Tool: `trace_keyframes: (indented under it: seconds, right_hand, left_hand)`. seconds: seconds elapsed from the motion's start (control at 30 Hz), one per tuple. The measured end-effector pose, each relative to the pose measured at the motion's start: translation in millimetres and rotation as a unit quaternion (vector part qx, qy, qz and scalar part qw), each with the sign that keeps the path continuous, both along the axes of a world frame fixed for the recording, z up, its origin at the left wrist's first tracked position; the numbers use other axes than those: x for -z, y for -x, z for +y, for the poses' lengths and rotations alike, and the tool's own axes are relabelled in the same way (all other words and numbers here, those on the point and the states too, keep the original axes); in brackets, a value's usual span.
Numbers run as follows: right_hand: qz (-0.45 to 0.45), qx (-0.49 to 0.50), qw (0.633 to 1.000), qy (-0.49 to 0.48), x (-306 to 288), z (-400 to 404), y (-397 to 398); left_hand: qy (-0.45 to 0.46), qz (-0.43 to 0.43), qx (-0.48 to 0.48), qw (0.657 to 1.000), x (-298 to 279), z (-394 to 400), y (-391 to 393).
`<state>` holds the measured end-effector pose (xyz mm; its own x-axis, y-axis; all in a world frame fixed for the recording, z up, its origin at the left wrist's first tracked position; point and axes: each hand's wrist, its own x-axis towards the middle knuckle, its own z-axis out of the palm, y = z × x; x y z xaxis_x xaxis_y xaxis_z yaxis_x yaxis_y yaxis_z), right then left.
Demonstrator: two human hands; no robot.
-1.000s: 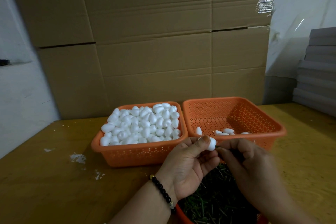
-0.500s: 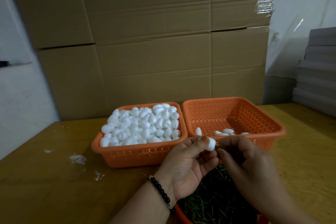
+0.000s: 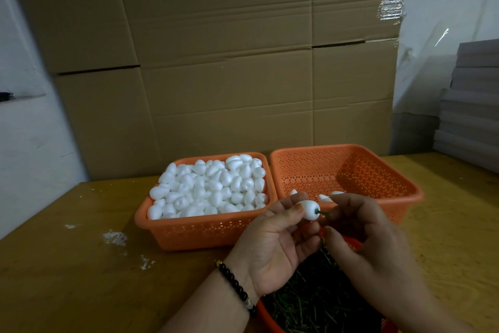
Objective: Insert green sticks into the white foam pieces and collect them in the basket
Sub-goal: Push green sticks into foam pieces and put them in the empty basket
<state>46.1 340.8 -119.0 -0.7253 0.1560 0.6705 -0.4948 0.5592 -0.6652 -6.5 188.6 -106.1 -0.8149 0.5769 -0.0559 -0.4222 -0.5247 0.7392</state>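
My left hand (image 3: 272,246) pinches a white foam piece (image 3: 307,210) between thumb and fingers, in front of the two orange baskets. A short green stick (image 3: 323,213) pokes out of its right end, and my right hand (image 3: 370,241) grips that stick. The left orange basket (image 3: 199,232) is heaped with several white foam pieces (image 3: 213,186). The right orange basket (image 3: 386,170) holds a few foam pieces (image 3: 328,196) near its front wall, partly hidden by my hands. Below my hands an orange container (image 3: 266,316) is full of green sticks (image 3: 310,305).
Everything sits on a wooden table (image 3: 67,278) with white foam crumbs (image 3: 114,238) at the left. Large cardboard boxes (image 3: 229,62) stand right behind the baskets. A stack of grey boards (image 3: 469,105) rests at the far right.
The green stick now shows between the foam piece and my right fingers. My right hand has drawn slightly away to the right, and both hands sit a little higher.
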Motion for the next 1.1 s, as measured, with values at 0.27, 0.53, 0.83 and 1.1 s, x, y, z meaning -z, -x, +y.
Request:
trace_keyframes:
  seconds: [0.27, 0.53, 0.83, 1.1]
  right_hand:
    - [0.01, 0.004, 1.0, -0.009, 2.4, 1.4, 2.4]
    - [0.021, -0.011, 0.997, -0.071, -8.1, 5.8, -3.2]
    - [0.013, -0.034, 0.992, -0.119, -10.3, 4.5, -5.9]
    - [-0.036, -0.033, 0.985, -0.166, -9.7, 3.8, -7.1]
  left_hand:
    - [-0.051, -0.004, 0.01, 0.999, -2.0, -0.2, 0.8]
    - [-0.079, -0.014, -0.023, 0.996, -4.4, 0.1, 3.6]
    - [-0.137, -0.032, -0.036, 0.989, -11.4, -2.3, 12.4]
    - [-0.098, -0.073, -0.095, 0.988, -17.9, 2.9, 20.1]
